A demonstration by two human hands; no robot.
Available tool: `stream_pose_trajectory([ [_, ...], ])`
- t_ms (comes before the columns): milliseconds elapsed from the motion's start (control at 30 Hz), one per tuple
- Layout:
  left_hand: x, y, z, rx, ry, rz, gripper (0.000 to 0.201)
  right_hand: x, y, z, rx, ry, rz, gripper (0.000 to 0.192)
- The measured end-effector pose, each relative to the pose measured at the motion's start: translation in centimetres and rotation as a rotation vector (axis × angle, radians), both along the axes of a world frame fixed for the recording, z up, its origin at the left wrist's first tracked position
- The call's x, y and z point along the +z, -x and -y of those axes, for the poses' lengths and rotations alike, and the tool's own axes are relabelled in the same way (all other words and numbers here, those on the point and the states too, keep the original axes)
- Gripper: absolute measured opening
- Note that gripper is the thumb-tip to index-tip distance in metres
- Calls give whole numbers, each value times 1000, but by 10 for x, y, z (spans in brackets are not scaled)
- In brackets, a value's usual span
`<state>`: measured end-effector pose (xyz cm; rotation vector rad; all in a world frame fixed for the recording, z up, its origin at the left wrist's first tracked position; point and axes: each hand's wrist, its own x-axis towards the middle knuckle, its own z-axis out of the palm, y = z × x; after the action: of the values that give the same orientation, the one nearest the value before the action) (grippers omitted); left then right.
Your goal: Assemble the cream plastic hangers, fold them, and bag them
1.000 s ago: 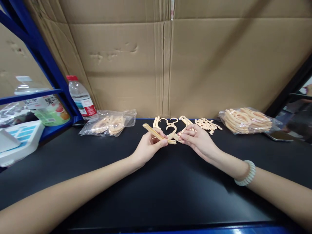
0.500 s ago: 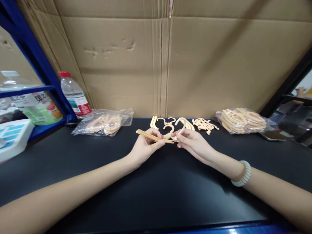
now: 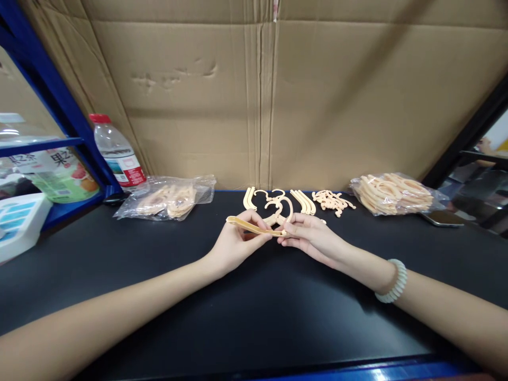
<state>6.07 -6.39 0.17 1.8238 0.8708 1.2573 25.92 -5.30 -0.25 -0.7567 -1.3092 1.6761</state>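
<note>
My left hand (image 3: 234,244) pinches a long cream plastic bar (image 3: 246,226), a flat hanger arm, just above the black table (image 3: 254,307). Its right end meets a small cream hook piece (image 3: 286,207) that my right hand (image 3: 313,238) holds between thumb and fingers. Both hands meet at the middle of the table. Behind them lie loose curved arms (image 3: 304,201), hook pieces (image 3: 273,198) and a small pile of tiny cream parts (image 3: 331,201).
A clear bag of cream parts (image 3: 166,198) lies at the back left, a fuller bag (image 3: 392,193) at the back right beside a phone (image 3: 442,218). A water bottle (image 3: 115,153) stands by the blue shelf frame (image 3: 47,90). A cardboard wall (image 3: 278,95) closes the back.
Both hands have drifted slightly toward me and the hook piece in my right hand has come up against the bar's right end. The view has shifted a little.
</note>
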Motion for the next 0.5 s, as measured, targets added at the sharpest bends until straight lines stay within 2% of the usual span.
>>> stream_pose_trajectory([
  [100, 1, 0, 3, -1, -60, -31, 14, 1, 1, 2, 4, -9, -5, 27],
  [233, 2, -1, 5, -17, -58, -37, 13, 2, 4, 5, -34, -42, 12, 30],
  [367, 2, -1, 5, 14, -87, -62, 15, 1, 6, 6, -87, -123, 71, 31],
  [500, 1, -2, 5, -5, -41, -36, 16, -2, 9, 5, -129, -203, 108, 29],
])
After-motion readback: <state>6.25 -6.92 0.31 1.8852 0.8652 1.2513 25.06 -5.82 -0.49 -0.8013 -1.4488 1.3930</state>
